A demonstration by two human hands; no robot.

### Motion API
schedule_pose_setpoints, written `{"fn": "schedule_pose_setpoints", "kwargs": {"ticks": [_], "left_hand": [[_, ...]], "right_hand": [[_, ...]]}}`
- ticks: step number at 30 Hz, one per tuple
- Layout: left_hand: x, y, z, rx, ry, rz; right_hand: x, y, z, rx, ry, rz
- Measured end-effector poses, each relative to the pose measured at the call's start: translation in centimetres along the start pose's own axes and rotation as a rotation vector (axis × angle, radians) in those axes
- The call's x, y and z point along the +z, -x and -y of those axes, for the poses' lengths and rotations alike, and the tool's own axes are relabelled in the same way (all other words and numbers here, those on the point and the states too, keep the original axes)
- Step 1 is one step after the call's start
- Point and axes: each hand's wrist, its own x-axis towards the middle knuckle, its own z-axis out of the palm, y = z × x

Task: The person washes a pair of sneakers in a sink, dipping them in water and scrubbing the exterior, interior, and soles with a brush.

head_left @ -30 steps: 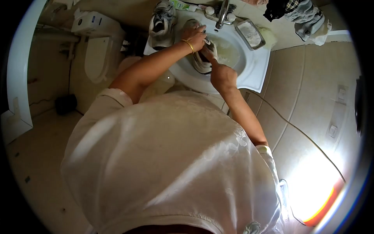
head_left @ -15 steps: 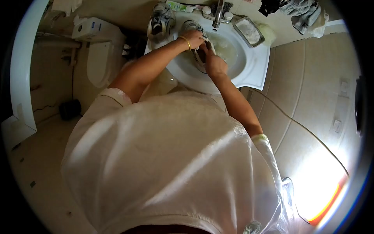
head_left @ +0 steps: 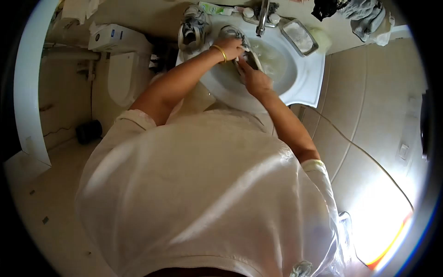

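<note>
As L hand (head_left: 229, 47) grips shoe (head_left: 253, 58) in wht basin (head_left: 302, 83), R hand (head_left: 257, 82) (grip unclear) touches it, toilet (head_left: 123, 76) nearby.

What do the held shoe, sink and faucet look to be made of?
Held shoe: probably fabric with synthetic overlays, from its patchy grey-and-white upper; too small to be sure.
Sink: likely glazed ceramic, given its smooth white, softly shining surface.
Faucet: apparently chromed metal, polished, given its bright silvery highlights.
</note>
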Motion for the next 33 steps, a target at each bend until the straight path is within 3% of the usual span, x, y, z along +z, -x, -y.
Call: {"fn": "schedule_pose_setpoints", "kwargs": {"ticks": [2,3,5,7,10,11,14,17,21,23,26,28,33], "left_hand": [[-0.1,-0.1,-0.2,-0.039,0.088,0.003],[0.1,-0.4,0.1,0.031,-0.025,-0.028],[1.1,-0.5,0.3,0.171,-0.254,-0.08],[1.3,-0.2,-0.3,0.157,-0.285,-0.05],[1.4,-0.2,0.6,0.107,-0.22,-0.086],[2.3,0.0,0.5,0.083,-0.159,-0.109],[2.9,0.0,0.4,0.056,-0.208,-0.116],[0.2,1.1,-2.8,0.022,-0.359,0.143],[3.1,1.0,-1.5,0.085,-0.304,0.088],[3.9,0.9,-1.1,0.172,-0.261,0.058],[2.5,0.7,-2.7,-0.016,-0.122,0.117],[2.1,0.4,-3.6,0.014,-0.16,0.158],[2.6,0.1,-4.4,0.025,-0.102,0.172]], "right_hand": [[-2.1,3.1,-3.0,-0.046,0.104,0.062],[-1.7,2.5,-4.9,-0.093,0.101,0.049],[-0.8,0.3,-3.3,-0.02,0.051,-0.054],[0.3,-3.3,-0.6,-0.02,0.068,-0.05],[0.6,-2.2,-0.9,-0.037,0.006,-0.053],[-0.5,-0.4,-2.7,-0.164,0.097,-0.047],[-3.2,1.1,-7.3,-0.195,0.357,0.093],[-4.5,0.6,-4.0,0.054,0.389,0.139],[0.5,0.9,-2.2,0.041,0.162,0.001],[-2.5,1.4,-3.1,-0.009,0.28,0.087],[-5.9,1.7,-5.7,0.005,0.431,0.047],[-10.3,3.3,-1.8,0.028,0.648,0.095],[-8.6,1.6,-0.4,0.026,0.711,0.149]]}}
